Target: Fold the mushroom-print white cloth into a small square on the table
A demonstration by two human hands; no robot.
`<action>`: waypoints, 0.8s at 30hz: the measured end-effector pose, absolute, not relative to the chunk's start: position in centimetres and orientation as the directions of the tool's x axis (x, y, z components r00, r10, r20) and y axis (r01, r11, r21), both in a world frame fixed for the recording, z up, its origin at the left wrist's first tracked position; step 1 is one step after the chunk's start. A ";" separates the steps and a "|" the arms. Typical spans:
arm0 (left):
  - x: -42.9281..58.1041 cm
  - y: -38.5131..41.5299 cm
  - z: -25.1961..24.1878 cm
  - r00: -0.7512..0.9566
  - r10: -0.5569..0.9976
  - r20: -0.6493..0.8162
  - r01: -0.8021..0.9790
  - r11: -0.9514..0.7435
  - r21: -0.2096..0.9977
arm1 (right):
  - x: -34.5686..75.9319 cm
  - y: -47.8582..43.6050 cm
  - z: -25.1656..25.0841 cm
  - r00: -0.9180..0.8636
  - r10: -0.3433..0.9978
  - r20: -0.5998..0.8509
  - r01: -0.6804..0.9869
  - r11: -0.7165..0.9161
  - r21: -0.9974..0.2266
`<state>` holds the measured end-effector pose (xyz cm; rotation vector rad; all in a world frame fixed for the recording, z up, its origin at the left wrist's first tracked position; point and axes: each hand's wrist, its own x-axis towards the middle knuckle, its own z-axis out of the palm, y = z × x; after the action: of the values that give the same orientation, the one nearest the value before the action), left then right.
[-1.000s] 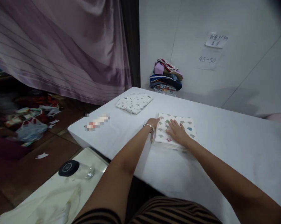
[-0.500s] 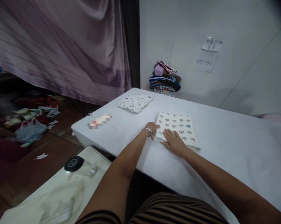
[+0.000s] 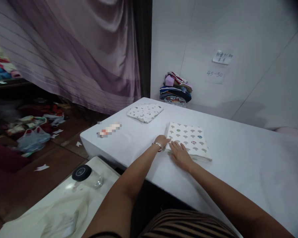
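A folded white cloth (image 3: 188,136) printed with grey mushrooms, and a few coloured ones, lies flat on the white table (image 3: 238,158). My left hand (image 3: 162,141), with a bracelet at its wrist, closes on the cloth's left edge near the front corner. Some of its fingers are hidden. My right hand (image 3: 180,156) rests palm down on the front left part of the same cloth, fingers stretched out. Farther back on the table lies a second folded white cloth (image 3: 145,112) with a small dark print, apart from both hands.
A small blurred-out item (image 3: 109,130) lies near the table's left end. Lower left, a clear jar with a black lid (image 3: 82,173) lies on a pale surface. A stack of folded clothes (image 3: 175,89) stands by the wall. Plastic bags (image 3: 33,139) and scraps are on the floor.
My right hand has slid slightly left and toward me on the cloth, closer to my left hand. The view has tilted a little; both cloths stay on the table.
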<state>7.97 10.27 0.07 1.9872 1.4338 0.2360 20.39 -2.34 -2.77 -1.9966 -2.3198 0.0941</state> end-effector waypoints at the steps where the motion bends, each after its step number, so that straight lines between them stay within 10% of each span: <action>1: 7.9 10.2 0.0 0.371 0.901 -0.227 0.779 -0.168 0.605 | 20.1 -2.5 -2.9 -0.157 0.987 0.031 0.983 0.160 -0.093; 17: 7.9 9.0 -0.8 0.325 0.935 -0.143 0.826 -0.207 0.524 | 19.2 -3.8 -0.7 -0.139 0.990 0.019 0.976 0.140 -0.164; 24: 7.6 7.8 -0.4 0.332 0.943 0.027 0.796 -0.296 0.528 | 27.6 -10.0 -1.1 0.184 0.964 0.192 0.955 -0.129 -0.268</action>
<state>7.55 7.78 -0.41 2.1800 1.5307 0.4685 27.62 -9.97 -1.13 -2.1379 -1.8181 0.0401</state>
